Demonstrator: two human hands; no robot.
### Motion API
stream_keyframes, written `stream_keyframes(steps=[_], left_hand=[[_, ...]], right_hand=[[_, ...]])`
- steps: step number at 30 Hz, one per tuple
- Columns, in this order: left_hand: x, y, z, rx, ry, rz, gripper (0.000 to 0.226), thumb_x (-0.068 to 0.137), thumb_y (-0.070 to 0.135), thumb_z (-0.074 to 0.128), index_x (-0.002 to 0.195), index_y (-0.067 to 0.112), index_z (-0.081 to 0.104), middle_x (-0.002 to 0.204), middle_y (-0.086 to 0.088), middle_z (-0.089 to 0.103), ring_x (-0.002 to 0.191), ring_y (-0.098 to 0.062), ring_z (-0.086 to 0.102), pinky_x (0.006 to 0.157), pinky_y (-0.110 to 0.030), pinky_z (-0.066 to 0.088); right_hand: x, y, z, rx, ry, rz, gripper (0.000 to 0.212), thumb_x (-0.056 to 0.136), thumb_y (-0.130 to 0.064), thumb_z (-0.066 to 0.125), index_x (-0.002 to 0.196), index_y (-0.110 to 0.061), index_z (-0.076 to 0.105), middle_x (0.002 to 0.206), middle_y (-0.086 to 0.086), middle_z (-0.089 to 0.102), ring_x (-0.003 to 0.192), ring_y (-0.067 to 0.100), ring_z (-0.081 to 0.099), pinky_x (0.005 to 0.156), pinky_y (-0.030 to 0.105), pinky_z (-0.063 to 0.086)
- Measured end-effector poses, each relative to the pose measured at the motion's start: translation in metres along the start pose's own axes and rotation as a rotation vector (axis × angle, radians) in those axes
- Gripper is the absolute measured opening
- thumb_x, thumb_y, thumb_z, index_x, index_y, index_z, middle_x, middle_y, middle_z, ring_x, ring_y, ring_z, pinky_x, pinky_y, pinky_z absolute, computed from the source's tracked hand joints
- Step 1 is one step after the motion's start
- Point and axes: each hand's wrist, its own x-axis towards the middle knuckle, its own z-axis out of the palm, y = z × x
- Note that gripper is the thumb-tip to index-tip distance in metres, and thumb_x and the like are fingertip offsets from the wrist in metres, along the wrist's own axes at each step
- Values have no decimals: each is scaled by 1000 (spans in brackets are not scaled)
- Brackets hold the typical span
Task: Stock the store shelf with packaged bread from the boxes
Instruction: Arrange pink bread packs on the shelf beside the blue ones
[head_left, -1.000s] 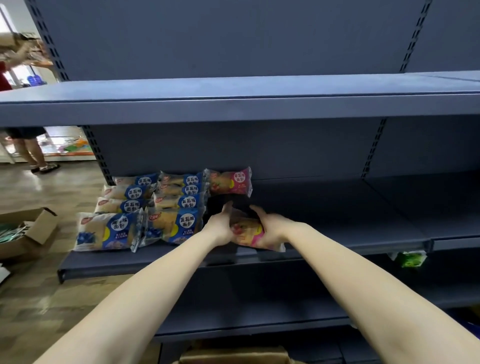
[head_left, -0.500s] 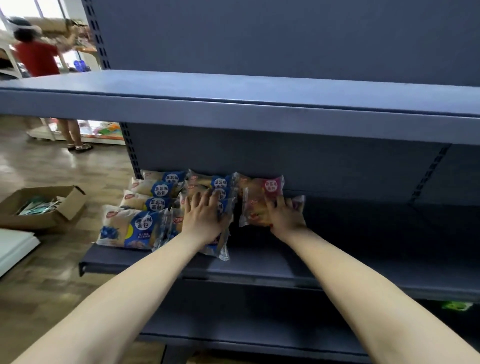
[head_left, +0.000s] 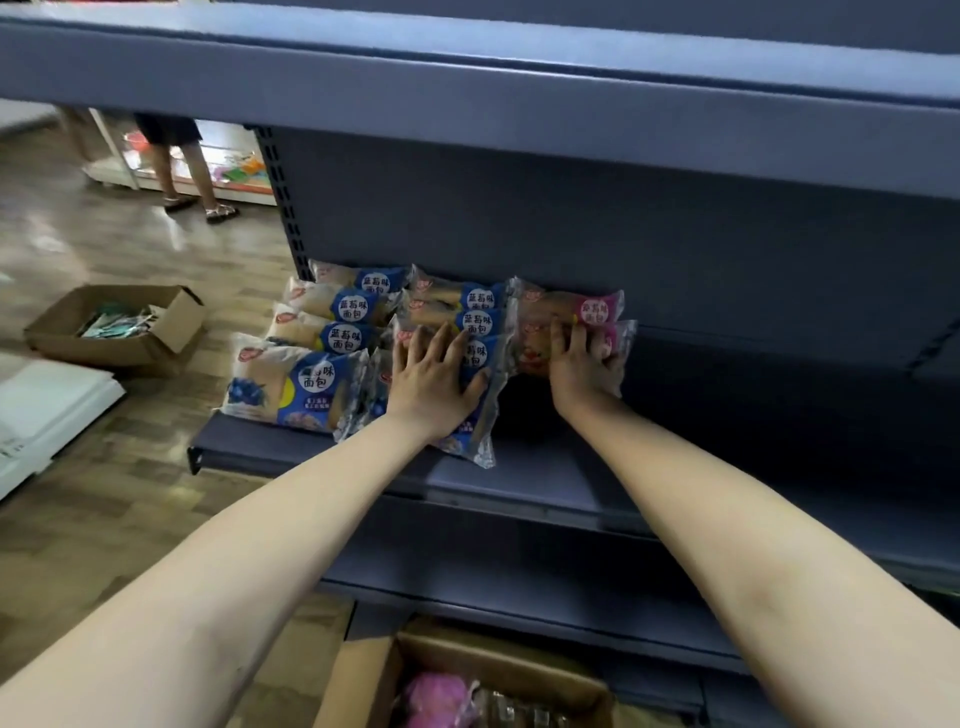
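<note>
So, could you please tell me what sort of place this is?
Most likely a shop being stocked: blue metal shelving, packaged bread lined up on it, and an open cardboard box of stock below.

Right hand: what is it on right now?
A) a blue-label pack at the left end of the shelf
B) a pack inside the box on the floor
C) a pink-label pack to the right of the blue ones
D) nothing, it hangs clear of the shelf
C: the right hand lies on the front pink pack, while the left hand presses flat on a blue pack beside it.
</note>
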Motion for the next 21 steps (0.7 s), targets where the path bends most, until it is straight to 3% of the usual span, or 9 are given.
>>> stream_keyframes(steps=[7,13,21], left_hand=[[2,0,-1,4,-33,-8,66,95,57,29,152,28,13,161,0,8,147,-30,-3,117,-49,-4],[5,0,-9,21,-140,-8,69,95,58,27,153,26,6,161,-1,0,147,-30,-8,117,-50,-6],[-2,9,-22,43,-84,27,64,97,53,29,152,24,13,160,-4,7,146,-34,2,117,-53,-2]], right_hand=[[0,9,3,95,26,-33,92,87,-5,59,152,-21,-2,156,11,-1,143,40,0,114,59,16],[-14,8,10,93,72,-47,87,89,-18,53,152,-15,-8,158,7,-4,144,38,-6,114,62,4],[-34,11,-6,109,91,-115,81,92,-19,48,152,-15,-7,159,4,-9,145,38,-7,114,57,-4]])
